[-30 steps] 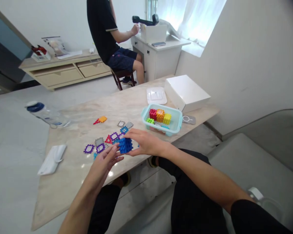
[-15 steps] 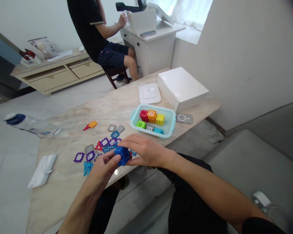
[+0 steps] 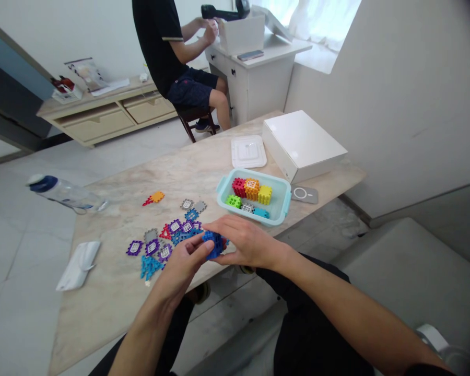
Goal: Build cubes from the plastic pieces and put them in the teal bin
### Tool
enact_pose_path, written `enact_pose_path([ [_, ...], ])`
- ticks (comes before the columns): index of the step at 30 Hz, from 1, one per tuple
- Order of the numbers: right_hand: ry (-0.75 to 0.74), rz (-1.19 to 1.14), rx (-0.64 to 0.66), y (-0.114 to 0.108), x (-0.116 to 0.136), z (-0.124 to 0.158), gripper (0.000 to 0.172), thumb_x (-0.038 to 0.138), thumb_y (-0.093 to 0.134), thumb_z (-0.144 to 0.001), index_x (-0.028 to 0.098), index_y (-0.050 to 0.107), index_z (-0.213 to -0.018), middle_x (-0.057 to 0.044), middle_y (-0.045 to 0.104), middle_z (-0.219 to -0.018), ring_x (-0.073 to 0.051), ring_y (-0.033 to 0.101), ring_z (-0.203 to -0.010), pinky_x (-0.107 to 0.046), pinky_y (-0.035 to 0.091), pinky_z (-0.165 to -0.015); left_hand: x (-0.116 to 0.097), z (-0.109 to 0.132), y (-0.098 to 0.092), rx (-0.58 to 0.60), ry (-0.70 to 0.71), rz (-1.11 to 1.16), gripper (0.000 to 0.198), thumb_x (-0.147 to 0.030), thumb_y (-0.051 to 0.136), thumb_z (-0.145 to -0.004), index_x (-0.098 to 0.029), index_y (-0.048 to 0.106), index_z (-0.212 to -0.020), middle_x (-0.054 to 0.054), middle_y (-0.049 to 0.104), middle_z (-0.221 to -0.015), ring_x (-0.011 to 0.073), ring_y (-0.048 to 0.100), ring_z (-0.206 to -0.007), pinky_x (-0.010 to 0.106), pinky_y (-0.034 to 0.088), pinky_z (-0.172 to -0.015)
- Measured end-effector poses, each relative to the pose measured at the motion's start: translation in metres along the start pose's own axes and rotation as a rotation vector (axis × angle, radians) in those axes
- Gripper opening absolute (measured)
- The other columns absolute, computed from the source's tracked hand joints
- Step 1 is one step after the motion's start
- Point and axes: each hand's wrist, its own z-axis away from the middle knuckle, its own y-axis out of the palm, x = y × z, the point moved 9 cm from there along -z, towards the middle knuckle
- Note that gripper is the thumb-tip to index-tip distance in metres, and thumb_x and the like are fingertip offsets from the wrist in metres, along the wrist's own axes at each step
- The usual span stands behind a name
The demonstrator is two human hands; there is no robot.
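Note:
Both my hands close on a blue toothed cube [image 3: 214,244] over the near edge of the marble table [image 3: 113,292]. My left hand [image 3: 184,261] grips it from the left and below, my right hand [image 3: 245,243] from above and the right. Just beyond the cube, several flat toothed tiles lie loose on the table: purple tiles [image 3: 152,246], a light blue piece [image 3: 149,266], grey tiles [image 3: 192,204] and an orange and red piece [image 3: 154,198]. To the right stands a light blue tray [image 3: 276,214] with red, orange, yellow and green cubes [image 3: 251,189] in it.
A white box [image 3: 303,143], a clear lid [image 3: 248,151] and a grey disc pad [image 3: 304,194] sit at the far right. A water bottle [image 3: 65,192] and a white mask [image 3: 78,263] lie on the left. Another person [image 3: 168,47] sits at a white desk [image 3: 254,78] behind.
The camera view shifted a little. My hands stayed on the blue cube and turned it, with my left fingers wrapping further over it.

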Motion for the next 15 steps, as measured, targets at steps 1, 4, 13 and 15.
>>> enact_pose_path([
  [1, 0.013, -0.003, 0.003, 0.002, -0.001, -0.001, 0.06, 0.031, 0.082, -0.099, 0.017, 0.058, -0.153, -0.017, 0.074, -0.135, -0.028, 0.071, -0.126, -0.045, 0.058, -0.113, 0.0, -0.001, -0.001, -0.006, -0.005, 0.019, 0.06, -0.054, 0.098, -0.077, -0.012, 0.084, -0.117, 0.017, 0.085, -0.114, 0.0321, 0.081, -0.107, 0.039, 0.064, -0.1],
  [4, 0.037, -0.008, 0.0, 0.006, -0.002, -0.003, 0.061, 0.032, 0.083, -0.099, 0.019, 0.059, -0.153, -0.016, 0.074, -0.135, -0.028, 0.072, -0.127, -0.044, 0.058, -0.113, 0.002, -0.001, -0.004, -0.023, -0.012, 0.075, 0.06, -0.055, 0.099, -0.075, -0.012, 0.085, -0.115, 0.017, 0.085, -0.114, 0.0313, 0.08, -0.107, 0.038, 0.064, -0.099],
  [13, 0.0, 0.076, 0.114, 0.032, 0.0, -0.006, 0.051, 0.027, 0.082, -0.098, 0.016, 0.065, -0.145, -0.018, 0.075, -0.138, -0.029, 0.072, -0.128, -0.044, 0.057, -0.115, 0.022, 0.008, -0.038, -0.154, 0.056, -0.002, 0.071, -0.062, 0.098, -0.074, -0.016, 0.083, -0.126, 0.015, 0.084, -0.122, 0.0317, 0.077, -0.117, 0.039, 0.06, -0.103],
  [15, 0.0, 0.11, 0.126, 0.033, 0.0, -0.005, 0.052, 0.027, 0.084, -0.098, 0.016, 0.065, -0.145, -0.018, 0.075, -0.137, -0.028, 0.072, -0.128, -0.043, 0.056, -0.115, 0.017, 0.009, -0.051, -0.26, 0.123, -0.027, 0.073, -0.06, 0.099, -0.073, -0.018, 0.081, -0.13, 0.014, 0.082, -0.129, 0.0309, 0.074, -0.126, 0.038, 0.057, -0.109],
])
